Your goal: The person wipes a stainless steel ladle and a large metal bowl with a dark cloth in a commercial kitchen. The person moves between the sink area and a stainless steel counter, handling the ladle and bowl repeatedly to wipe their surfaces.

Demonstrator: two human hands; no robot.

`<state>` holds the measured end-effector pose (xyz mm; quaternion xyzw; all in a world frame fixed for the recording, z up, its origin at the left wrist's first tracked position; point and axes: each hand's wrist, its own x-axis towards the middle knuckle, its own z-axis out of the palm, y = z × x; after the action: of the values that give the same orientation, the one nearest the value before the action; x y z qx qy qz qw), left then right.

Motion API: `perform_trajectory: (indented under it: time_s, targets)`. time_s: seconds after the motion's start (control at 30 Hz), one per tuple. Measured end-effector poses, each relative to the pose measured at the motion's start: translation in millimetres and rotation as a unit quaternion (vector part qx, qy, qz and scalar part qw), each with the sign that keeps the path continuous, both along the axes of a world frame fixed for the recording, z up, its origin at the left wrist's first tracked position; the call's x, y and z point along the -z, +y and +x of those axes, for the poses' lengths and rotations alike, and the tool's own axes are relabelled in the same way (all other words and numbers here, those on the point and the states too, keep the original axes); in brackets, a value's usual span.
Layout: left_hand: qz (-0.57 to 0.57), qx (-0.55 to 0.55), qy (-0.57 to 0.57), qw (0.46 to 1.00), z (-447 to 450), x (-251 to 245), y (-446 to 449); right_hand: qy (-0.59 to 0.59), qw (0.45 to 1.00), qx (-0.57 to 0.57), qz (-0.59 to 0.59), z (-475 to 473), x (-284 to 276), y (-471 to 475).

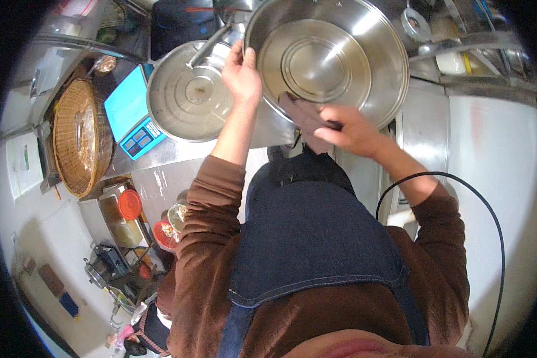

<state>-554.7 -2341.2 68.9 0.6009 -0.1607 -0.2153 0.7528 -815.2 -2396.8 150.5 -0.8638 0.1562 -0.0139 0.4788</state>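
A large round stainless steel basin (315, 67) is tilted so that its shiny inside faces me. My left hand (243, 76) grips its left rim, thumb upward. In my right hand (353, 129) is a bunched grey-brown cloth (302, 116), which lies against the near rim and hangs below it. Left of the basin, a wide, shallow metal vessel (170, 103) rests on the steel counter (136, 164). Above that vessel slants a metal tube (208, 46); whether it is a spout or a handle I cannot tell.
A blue digital scale (127, 105) and a wicker basket (67, 143) stand farther left. Behind is a black glass cooktop (179, 29). Lower left are a red lid (129, 204), a red bowl (161, 239) and another person (154, 329). A black cable (496, 219) loops at right.
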Motion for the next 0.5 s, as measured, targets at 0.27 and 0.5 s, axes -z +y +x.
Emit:
perform_trajectory:
  time_s: [0.27, 0.5]
  targets:
    - [0.128, 0.051, 0.136, 0.981, 5, 4, 13, -0.058, 0.996, -0.053, -0.048, 88, -3, -1]
    - [-0.023, 0.053, 0.178, 0.982, 11, 19, 14, -0.182, 0.907, -0.002, -0.378, 197, 31, -66]
